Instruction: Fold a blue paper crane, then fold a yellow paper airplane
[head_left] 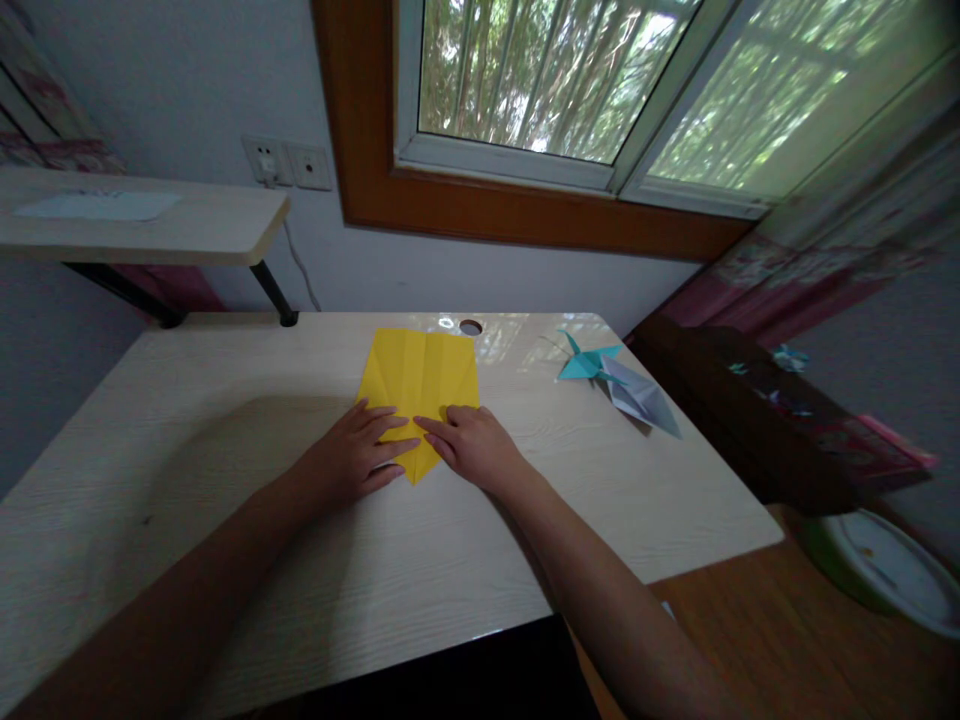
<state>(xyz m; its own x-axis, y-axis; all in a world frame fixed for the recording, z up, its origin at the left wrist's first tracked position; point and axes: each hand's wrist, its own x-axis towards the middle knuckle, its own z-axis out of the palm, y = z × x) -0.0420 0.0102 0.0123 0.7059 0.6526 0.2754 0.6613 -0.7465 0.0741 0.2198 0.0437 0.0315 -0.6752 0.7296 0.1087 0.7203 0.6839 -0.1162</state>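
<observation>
A sheet of yellow origami paper (420, 365) lies on the table, creased lengthwise, its near end folded to a point facing me. My left hand (360, 450) rests flat across the paper's lower left part, fingers spread and open. On the lower right part, my right hand (472, 442) presses down with the index finger stretched toward the middle crease; its other fingers are partly bent, and nothing shows gripped in it. The fingertips of both hands come close together near the centre line.
A teal folded paper crane (589, 362) touches a pale folded paper piece (641, 395) at the table's right. The light wooden table (225, 430) has a cable hole (471, 327) at the back. A raised shelf (217, 222) stands at the left, and a window (555, 90) is behind.
</observation>
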